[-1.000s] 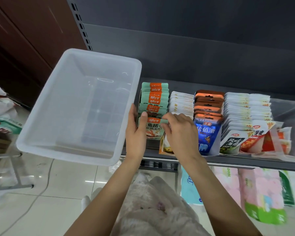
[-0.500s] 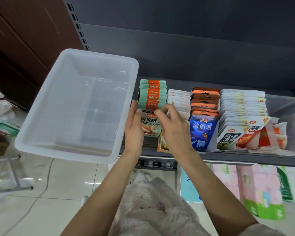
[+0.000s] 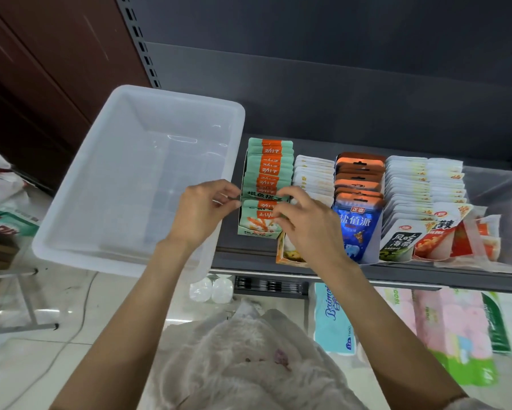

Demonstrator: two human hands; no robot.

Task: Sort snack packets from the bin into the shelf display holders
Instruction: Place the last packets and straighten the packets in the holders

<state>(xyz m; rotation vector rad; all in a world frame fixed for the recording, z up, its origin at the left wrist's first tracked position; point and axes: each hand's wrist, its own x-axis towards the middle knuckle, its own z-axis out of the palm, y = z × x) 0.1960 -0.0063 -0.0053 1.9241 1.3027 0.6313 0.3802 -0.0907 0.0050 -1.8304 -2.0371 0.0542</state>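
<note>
Head view, left hand (image 3: 203,210) and right hand (image 3: 306,224) pinching green packets (image 3: 268,184), fingertips partly hidden

Prob. shop: slotted shelf upright (image 3: 136,34), snack pkts (image 3: 358,202) in display rows.

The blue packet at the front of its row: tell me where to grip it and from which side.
Pinch the orange header strip at the top of the blue packet, coming from above and in front. It stands upright in its holder, rows close on both sides, so only the top edge and front face are free.
</note>
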